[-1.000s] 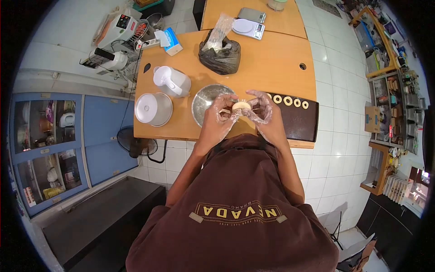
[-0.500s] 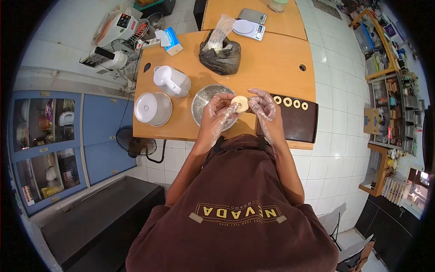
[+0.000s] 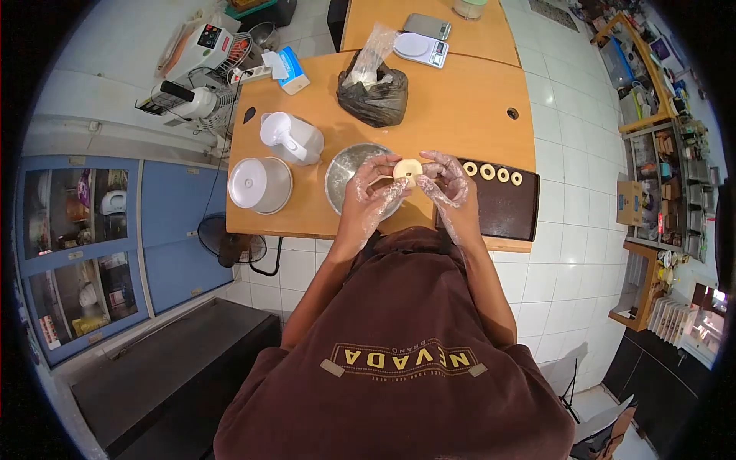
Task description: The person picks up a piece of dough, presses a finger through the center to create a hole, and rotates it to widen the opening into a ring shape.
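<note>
A pale dough ring (image 3: 407,168) with a small hole is held up between my two hands, over the table's front edge. My left hand (image 3: 373,188), dusted with flour, pinches it from the left with thumb and fingers. From the right, my floury right hand (image 3: 451,188) has its thumb and fingertips on the ring's edge. A metal bowl (image 3: 335,175) dusted with flour sits behind my left hand and is partly hidden by it. Close to my right hand lies a dark baking tray (image 3: 502,205) with several dough rings (image 3: 487,172) in a row along its far side.
On the wooden table (image 3: 452,100) stand a lidded white tub (image 3: 257,185), a white pitcher (image 3: 291,138), a black plastic bag (image 3: 373,100), a blue tissue box (image 3: 293,70) and a white scale (image 3: 421,49). A fan (image 3: 230,240) stands by the left edge.
My right thumb and fingers have moved left onto the dough ring, which only my left hand gripped before. Its hole now shows more plainly.
</note>
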Motion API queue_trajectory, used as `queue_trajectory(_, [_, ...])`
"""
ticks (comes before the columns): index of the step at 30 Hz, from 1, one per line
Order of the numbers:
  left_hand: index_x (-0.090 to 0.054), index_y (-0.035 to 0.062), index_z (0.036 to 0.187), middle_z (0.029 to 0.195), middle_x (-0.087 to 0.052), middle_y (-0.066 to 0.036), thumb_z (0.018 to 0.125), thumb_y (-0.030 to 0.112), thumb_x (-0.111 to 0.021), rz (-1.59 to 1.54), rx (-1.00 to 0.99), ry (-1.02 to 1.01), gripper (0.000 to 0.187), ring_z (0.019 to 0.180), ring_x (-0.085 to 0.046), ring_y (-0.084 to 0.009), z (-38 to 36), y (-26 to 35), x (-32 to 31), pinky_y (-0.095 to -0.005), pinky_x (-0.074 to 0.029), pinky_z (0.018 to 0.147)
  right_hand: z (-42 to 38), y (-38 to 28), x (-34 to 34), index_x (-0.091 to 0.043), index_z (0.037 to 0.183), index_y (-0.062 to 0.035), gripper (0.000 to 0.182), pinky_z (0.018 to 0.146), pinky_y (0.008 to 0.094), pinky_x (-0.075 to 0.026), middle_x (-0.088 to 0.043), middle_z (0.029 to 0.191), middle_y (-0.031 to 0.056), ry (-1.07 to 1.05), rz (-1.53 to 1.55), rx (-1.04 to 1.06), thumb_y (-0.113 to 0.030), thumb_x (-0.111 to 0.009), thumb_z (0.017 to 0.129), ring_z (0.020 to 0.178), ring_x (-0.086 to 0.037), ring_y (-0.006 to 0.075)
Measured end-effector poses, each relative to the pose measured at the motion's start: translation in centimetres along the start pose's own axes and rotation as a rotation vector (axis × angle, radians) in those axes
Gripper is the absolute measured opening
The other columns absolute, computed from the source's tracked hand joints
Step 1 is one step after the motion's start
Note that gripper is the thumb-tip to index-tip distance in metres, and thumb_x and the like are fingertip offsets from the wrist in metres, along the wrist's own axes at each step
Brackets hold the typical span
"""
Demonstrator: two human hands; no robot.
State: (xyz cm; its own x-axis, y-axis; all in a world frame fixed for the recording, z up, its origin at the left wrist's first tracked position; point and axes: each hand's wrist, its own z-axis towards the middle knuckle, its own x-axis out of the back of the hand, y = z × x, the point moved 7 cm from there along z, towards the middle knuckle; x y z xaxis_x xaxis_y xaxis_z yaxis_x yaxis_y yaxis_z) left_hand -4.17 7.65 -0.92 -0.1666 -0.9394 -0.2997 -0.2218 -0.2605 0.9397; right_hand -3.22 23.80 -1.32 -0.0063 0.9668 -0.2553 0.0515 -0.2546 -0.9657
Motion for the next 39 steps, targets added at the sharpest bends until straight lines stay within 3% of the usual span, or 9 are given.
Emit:
queue_trajectory(5, [-0.06,-0.0031,0.128,0.114,-0.067,-0.008,0.093,0.002,-0.073,0.166,0.006,-0.003,0.038,0.104,-0.064,-0.0124,0.2,-0.8,0.8,-0.026,-0.055,0.088,-0.1,-0.1,0.0,-0.059,0.135,-0.0012,0.041,0.089,0.027,-0.05,-0.068,0.106,0.0038,0.006,-0.019,0.029,-0.001,-0.071,0.096,0.101,-0.061,0.0096])
queue_trajectory(8, [-0.06,-0.0033,0.129,0.114,-0.068,-0.008,0.092,0.0,-0.073,0.076,0.011,0.0,0.039,0.104,-0.066,-0.013,0.2,-0.9,0.7,-0.0264,-0.055,0.089,-0.1,-0.6,-0.5,-0.059,0.134,-0.0012,0.042,0.09,0.0272,-0.05,-0.068,0.106,0.0037,-0.038,-0.014,-0.006,0.001,-0.071,0.094,0.101,-0.061,0.0092])
queue_trajectory(14, [-0.063,-0.0043,0.126,0.109,-0.072,-0.012,0.091,-0.001,-0.072,0.34,-0.103,-0.009,0.036,0.097,-0.071,-0.0153,0.3,0.9,0.0,-0.0293,-0.058,0.085,0.0,0.5,-0.4,-0.06,0.133,-0.0015,0.043,0.092,0.0283,-0.052,-0.068,0.103,0.0031,-0.059,-0.086,0.024,0.003,-0.072,0.092,0.098,-0.062,0.0085])
queue_trajectory(20, [-0.067,-0.004,0.121,0.102,-0.073,-0.022,0.085,-0.001,-0.074,0.72,-0.265,-0.059,0.037,0.09,-0.074,-0.032,0.3,2.0,-0.3,-0.0388,-0.058,0.08,-0.2,-1.1,-0.3,-0.06,0.133,-0.0036,0.046,0.085,0.0316,-0.056,-0.071,0.093,0.0092,-0.038,-0.382,0.115,0.001,-0.075,0.089,0.089,-0.069,0.0134])
queue_trajectory(23, [-0.067,-0.0037,0.121,0.101,-0.071,-0.024,0.084,0.002,-0.076,0.854,-0.36,-0.05,0.039,0.089,-0.072,-0.0387,0.1,2.3,-0.5,-0.0421,-0.057,0.079,-0.3,-1.0,-0.5,-0.063,0.132,-0.0061,0.043,0.071,0.023,-0.047,-0.068,0.096,0.0021,-0.043,-0.387,0.099,0.002,-0.074,0.091,0.085,-0.059,0.006])
queue_trajectory(26, [-0.067,-0.0036,0.12,0.101,-0.071,-0.025,0.084,0.003,-0.076,0.922,-0.318,-0.049,0.038,0.089,-0.071,-0.0394,-0.1,2.3,-0.6,-0.0432,-0.056,0.079,-0.3,-1.3,-0.6,-0.063,0.132,-0.0074,0.044,0.069,0.0226,-0.046,-0.068,0.095,0.0023,-0.042,-0.432,0.093,0.002,-0.073,0.091,0.085,-0.059,0.0055])
queue_trajectory(29, [-0.067,-0.0037,0.121,0.098,-0.07,-0.026,0.083,0.002,-0.075,0.934,-0.309,-0.038,0.039,0.088,-0.071,-0.0393,-0.2,2.1,-0.4,-0.0433,-0.056,0.078,-0.3,-1.5,-0.7,-0.061,0.13,-0.0039,0.044,0.082,0.0332,-0.057,-0.072,0.092,0.0126,-0.041,-0.463,0.1,0.0,-0.074,0.088,0.086,-0.072,0.0177])
queue_trajectory(32, [-0.067,-0.0041,0.12,0.097,-0.072,-0.021,0.087,0.004,-0.074,0.891,-0.361,-0.047,0.034,0.085,-0.072,-0.0329,-0.1,2.1,-0.3,-0.0389,-0.057,0.078,-0.3,-1.1,-0.6,-0.061,0.13,-0.004,0.044,0.082,0.033,-0.057,-0.072,0.093,0.0119,-0.029,-0.428,0.087,0.0,-0.074,0.088,0.087,-0.071,0.0167])
queue_trajectory(39, [-0.06,-0.0008,0.13,0.123,-0.067,-0.011,0.097,0.008,-0.069,-0.014,0.173,-0.18,0.036,0.109,-0.069,-0.02,0.7,-1.8,1.2,-0.0338,-0.059,0.092,-0.1,0.5,0.3,-0.06,0.13,0.0002,0.039,0.089,0.0298,-0.054,-0.07,0.106,0.008,0.042,-0.135,0.092,0.001,-0.072,0.093,0.098,-0.066,0.0126])
